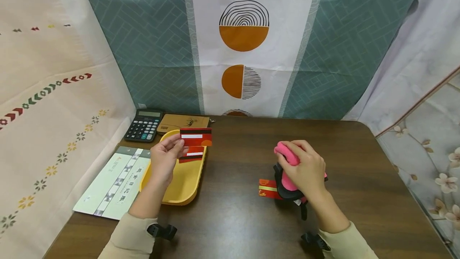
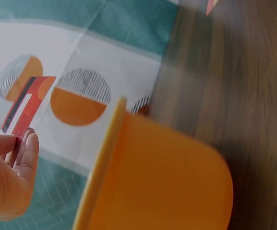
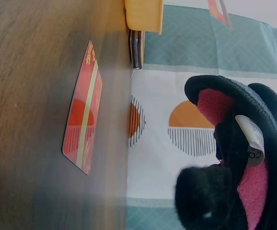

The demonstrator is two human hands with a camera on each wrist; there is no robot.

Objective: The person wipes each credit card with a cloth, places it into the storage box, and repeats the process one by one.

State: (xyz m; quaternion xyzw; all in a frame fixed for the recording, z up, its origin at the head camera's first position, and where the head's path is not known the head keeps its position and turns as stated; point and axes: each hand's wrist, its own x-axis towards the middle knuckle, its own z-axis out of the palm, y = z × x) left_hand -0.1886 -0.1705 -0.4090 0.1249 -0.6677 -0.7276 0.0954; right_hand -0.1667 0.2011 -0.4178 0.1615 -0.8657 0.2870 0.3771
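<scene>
My left hand (image 1: 166, 155) pinches a red card (image 1: 195, 136) with a black stripe and a white strip, above the yellow tray (image 1: 185, 200). The left wrist view shows the same card (image 2: 28, 105) between thumb and fingers. A second red card (image 1: 194, 154) appears just below it, within the tray's outline. On the right, my right hand (image 1: 305, 167) grips a pink-and-black plush item (image 3: 253, 187) with a white tag; its exact kind is unclear. Beneath it, another red card (image 3: 83, 112) with a yellow stripe lies on the table, partly covered in the head view.
Left of the tray lies a pale green ledger (image 1: 108, 187). A black calculator (image 1: 143, 125) and a brown notebook (image 1: 183, 122) sit at the back left of the wooden table (image 1: 237, 219). Patterned cloth (image 1: 158, 51) hangs behind the table.
</scene>
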